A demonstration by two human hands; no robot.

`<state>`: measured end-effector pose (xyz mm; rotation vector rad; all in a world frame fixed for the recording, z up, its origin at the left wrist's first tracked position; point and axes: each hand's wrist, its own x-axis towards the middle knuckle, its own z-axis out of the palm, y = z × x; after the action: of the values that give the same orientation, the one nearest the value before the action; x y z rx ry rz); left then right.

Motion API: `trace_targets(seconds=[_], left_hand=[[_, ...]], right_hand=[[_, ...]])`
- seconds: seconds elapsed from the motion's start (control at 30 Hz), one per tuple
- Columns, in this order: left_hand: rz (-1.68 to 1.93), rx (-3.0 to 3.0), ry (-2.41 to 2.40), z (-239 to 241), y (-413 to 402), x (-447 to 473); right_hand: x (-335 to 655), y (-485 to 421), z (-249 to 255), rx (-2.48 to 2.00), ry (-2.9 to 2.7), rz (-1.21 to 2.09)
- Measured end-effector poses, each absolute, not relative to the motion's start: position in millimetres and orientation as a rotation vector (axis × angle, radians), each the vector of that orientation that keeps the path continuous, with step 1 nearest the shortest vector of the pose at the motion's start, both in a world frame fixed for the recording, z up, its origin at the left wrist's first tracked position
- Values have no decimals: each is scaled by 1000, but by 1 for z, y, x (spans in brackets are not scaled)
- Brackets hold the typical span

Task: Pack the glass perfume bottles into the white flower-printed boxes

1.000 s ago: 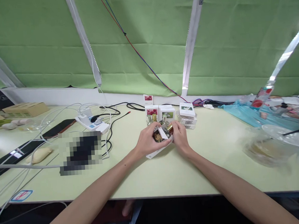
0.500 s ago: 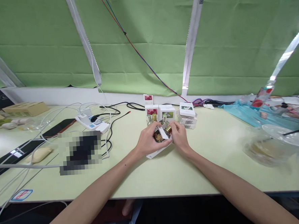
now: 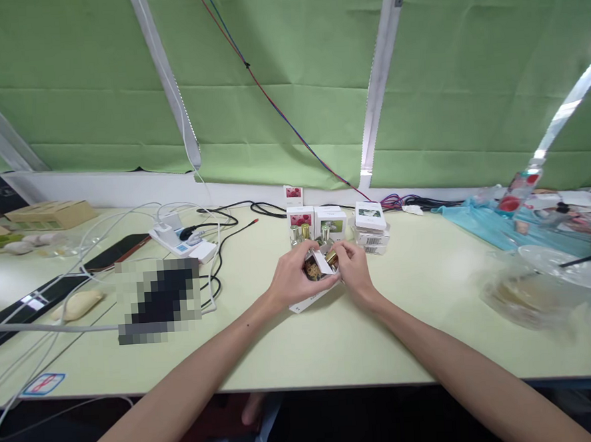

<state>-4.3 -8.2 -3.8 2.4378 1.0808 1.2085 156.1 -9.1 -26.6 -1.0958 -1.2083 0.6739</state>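
My left hand (image 3: 289, 276) is wrapped around a small printed box (image 3: 312, 301) with a white flap standing up at its opening. At the box's right side, my right hand (image 3: 354, 269) pinches a gold-capped small bottle (image 3: 332, 257); its lower part is hidden. Just behind my hands stand small bottles with a silver cap (image 3: 295, 233), a gold cap (image 3: 305, 232) and another silver cap (image 3: 326, 234). White boxes with a pink flower picture (image 3: 301, 218) and a green picture (image 3: 331, 220) are right behind these bottles.
To the right of the boxes is a stack of white boxes (image 3: 370, 218). A clear plastic cup (image 3: 525, 297) with a straw lies at the right beside a blue bag (image 3: 476, 220). Phones, white cables and a power strip (image 3: 169, 239) occupy the left side.
My right fingers have shifted slightly at the gold-capped bottle, and a bit more of its cap shows. My left hand and the box stay in place.
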Motion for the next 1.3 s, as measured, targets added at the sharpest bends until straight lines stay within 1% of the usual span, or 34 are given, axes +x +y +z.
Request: trace_targets(seconds=[1.3], left_hand=[[1236, 2430, 1035, -4, -8, -5]], right_hand=[[153, -12, -23, -1108, -1198, 807]])
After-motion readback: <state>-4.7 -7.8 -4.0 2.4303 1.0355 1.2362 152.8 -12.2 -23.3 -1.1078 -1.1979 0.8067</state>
